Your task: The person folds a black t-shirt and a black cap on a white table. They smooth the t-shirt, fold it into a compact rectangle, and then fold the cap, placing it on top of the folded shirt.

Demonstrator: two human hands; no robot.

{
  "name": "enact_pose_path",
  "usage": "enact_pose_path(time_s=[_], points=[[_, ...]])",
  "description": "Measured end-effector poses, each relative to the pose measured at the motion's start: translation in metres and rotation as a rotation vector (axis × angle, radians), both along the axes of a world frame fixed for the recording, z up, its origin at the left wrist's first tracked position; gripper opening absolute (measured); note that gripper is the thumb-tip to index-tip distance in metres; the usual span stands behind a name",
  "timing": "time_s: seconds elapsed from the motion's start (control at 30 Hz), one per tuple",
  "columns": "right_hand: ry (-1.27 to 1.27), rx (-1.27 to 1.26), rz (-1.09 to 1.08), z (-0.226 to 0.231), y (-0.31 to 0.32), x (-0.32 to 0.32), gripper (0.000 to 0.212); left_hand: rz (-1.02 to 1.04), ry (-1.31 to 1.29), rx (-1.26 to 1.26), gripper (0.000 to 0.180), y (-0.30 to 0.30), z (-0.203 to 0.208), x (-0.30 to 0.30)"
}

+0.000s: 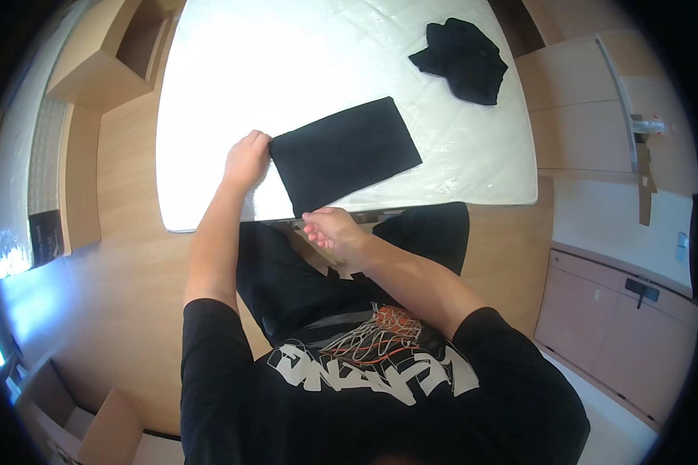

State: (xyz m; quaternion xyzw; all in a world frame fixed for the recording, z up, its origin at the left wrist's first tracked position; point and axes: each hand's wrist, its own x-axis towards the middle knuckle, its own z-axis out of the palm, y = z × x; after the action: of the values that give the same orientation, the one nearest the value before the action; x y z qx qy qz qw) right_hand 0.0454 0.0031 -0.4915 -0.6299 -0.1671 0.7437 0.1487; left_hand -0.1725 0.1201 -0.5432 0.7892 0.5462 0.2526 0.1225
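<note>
Right fingers (310, 228): my thumb and forefinger pinch the near corner of the folded black cloth, the others curled under.
Left fingers (257, 139): bent at the cloth's left corner; whether they grip it, I cannot tell.
Right forearm (419, 273): slants inward from my bent elbow.
Left forearm (215, 240): reaches nearly straight ahead, farther than my right.
Black cloth (345, 155): flat on the white mattress (209, 85), near its front edge.
Dark garment (467, 62): rumpled, toward the mattress's far right.
</note>
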Motion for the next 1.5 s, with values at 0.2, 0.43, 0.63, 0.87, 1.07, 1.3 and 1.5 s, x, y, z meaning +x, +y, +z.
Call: enact_pose_path(time_s=[0.2, 0.43, 0.63, 0.87, 1.07, 1.3, 1.5], points=[[-0.453, 0.901, -0.064, -0.004, 0.042, 0.109, 0.031, 0.03, -0.091, -0.175, 0.014, 0.004, 0.014, -0.004], [-0.909, 0.746, 0.214, -0.004, 0.099, 0.201, 0.04, 0.266, -0.392, -0.835, 0.019, 0.031, 0.064, 0.017], [-0.908, 0.736, 0.259, -0.009, 0.109, 0.203, 0.033, 0.204, -0.559, -0.932, 0.015, 0.036, 0.042, 0.002], [-0.874, 0.723, 0.341, -0.003, 0.112, 0.196, 0.042, 0.316, -0.408, -0.757, 0.019, 0.023, 0.037, 0.006], [-0.873, 0.685, 0.407, 0.017, 0.108, 0.192, 0.055, 0.11, 0.157, -0.016, 0.055, -0.053, 0.06, 0.091], [-0.591, 0.433, 0.544, 0.018, 0.102, 0.205, 0.044, -0.154, 0.343, -0.07, 0.07, -0.107, 0.028, 0.102], [-0.288, 0.26, 0.319, 0.02, 0.045, 0.207, 0.037, 0.015, -0.222, -0.158, 0.033, -0.139, 0.023, 0.083]])
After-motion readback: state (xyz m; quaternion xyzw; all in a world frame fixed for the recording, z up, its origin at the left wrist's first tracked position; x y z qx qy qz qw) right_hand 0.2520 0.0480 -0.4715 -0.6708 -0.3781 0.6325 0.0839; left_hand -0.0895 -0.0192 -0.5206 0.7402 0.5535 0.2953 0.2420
